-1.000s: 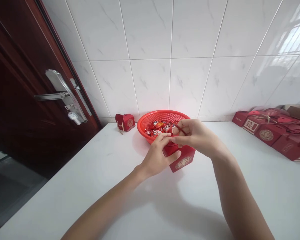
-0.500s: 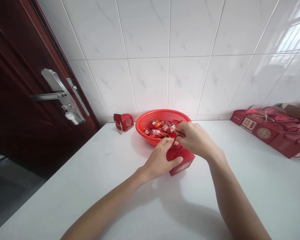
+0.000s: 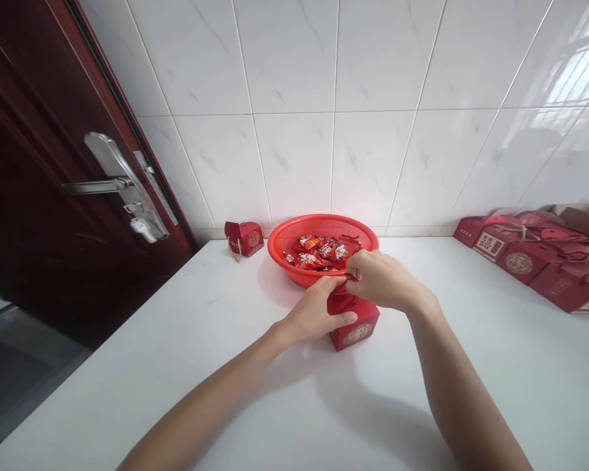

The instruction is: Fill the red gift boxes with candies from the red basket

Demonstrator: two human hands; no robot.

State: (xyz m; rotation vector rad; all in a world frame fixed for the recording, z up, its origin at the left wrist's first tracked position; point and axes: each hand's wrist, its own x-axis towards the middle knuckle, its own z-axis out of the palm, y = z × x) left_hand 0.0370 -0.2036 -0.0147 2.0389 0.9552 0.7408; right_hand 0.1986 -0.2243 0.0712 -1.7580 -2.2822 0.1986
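A small red gift box [image 3: 356, 325] with a pale round emblem stands on the white table in front of the basket. My left hand [image 3: 319, 307] is closed round the box's left side, its thumb on the near face. At the top of the box, my right hand [image 3: 377, 278] pinches a dark red cord [image 3: 352, 277], fingers curled. The cord's ends are hidden by my fingers. Just behind both hands is a red plastic basket [image 3: 294, 229] with several red-wrapped candies [image 3: 341, 250] in it.
Another red gift box [image 3: 250, 239] with a tan cord handle stands by the wall, left of the basket. Several more red boxes [image 3: 540, 261] are lined up at the right. Tiled wall [image 3: 294, 163] bounds the table [image 3: 201, 340]; a dark door [image 3: 29, 163] is at left.
My right hand has lowered slightly and moved left toward the box top, taking the cord down with it. My left hand still holds the box, which has turned a little.
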